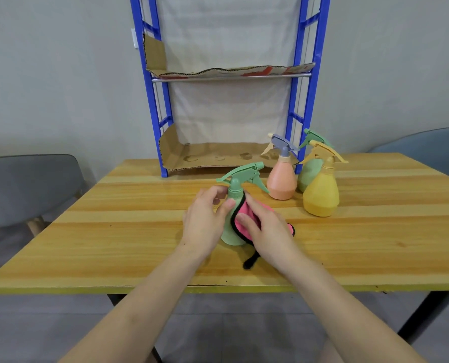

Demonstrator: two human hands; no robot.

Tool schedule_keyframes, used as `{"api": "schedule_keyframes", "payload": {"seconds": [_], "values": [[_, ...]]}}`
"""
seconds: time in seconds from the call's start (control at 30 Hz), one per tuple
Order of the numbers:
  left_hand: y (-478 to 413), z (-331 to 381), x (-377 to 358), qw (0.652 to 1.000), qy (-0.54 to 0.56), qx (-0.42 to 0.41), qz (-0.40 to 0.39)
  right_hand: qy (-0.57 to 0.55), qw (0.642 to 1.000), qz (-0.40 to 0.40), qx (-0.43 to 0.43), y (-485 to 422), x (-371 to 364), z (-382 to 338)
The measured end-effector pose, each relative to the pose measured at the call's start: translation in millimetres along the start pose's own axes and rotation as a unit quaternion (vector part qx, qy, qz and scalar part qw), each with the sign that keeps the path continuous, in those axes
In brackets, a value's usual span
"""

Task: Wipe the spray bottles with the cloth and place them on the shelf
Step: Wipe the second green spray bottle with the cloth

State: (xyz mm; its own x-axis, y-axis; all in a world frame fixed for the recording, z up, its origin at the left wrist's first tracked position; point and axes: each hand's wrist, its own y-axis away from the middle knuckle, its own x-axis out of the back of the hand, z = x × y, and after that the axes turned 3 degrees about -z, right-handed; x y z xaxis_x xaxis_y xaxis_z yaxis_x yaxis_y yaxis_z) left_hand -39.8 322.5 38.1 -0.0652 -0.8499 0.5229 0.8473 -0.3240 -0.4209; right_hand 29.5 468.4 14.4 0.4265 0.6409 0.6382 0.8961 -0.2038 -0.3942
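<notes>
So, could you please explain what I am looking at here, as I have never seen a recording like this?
There is no machine here. This single picture comes from a camera worn on a person's head, looking forward and down, so the two bare arms are that person's own. The left hand grips a green spray bottle near its neck. The right hand holds a pink cloth against the bottle's side. On the wooden table stand three more bottles: a peach bottle, a yellow bottle and a second green bottle behind them. At the table's far edge stands a blue shelf lined with cardboard, with no bottles on it yet.
</notes>
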Motion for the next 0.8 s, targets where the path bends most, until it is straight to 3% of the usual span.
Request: {"api": "schedule_keyframes", "payload": {"seconds": [0.2, 0.43, 0.67, 0.8], "values": [[1, 2, 1, 1.0, -0.02, -0.001, 0.017, 0.052, 0.996, -0.049, -0.046, 7, 2, 18], [3, 5, -5, 0.999, 0.02, 0.021, 0.032, -0.019, 1.0, 0.013, 0.006, 1, -5, -6], [5, 5, -5, 0.999, -0.013, 0.016, 0.027, 0.103, 0.994, -0.02, -0.012, 8, -3, 12], [8, 6, -5, 0.999, -0.014, 0.019, 0.033, 0.073, 0.997, -0.021, -0.004, 12, -7, 14]]}}
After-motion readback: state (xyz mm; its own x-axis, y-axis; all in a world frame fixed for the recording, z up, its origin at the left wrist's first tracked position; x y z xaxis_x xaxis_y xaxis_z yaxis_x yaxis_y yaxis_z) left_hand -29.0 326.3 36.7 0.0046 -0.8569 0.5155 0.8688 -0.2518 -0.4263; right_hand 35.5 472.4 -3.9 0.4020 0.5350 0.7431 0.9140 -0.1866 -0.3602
